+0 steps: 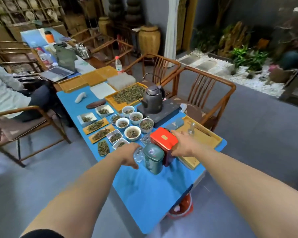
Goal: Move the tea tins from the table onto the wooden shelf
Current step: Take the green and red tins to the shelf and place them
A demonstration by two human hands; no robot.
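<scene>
Two tea tins stand side by side near the front end of the blue table point(153, 189). The green tin point(153, 158) is upright and closest to me. The red tin point(163, 140) sits just behind it to the right. My left hand point(129, 155) reaches in at the left of the green tin, fingers spread, a small gap between them. My right hand point(186, 143) is at the red tin's right side with fingers and thumb spread around its corner. Whether it touches the tin is unclear.
Small glasses point(139, 154) stand under my left hand. Behind the tins are several white bowls of tea leaves point(132, 133), a dark kettle point(153, 98) on a hotplate and a wooden tray point(203, 134). Wooden chairs point(205, 93) flank the table. A seated person point(5, 93) is left. A wooden lattice shelf point(24, 12) is far left.
</scene>
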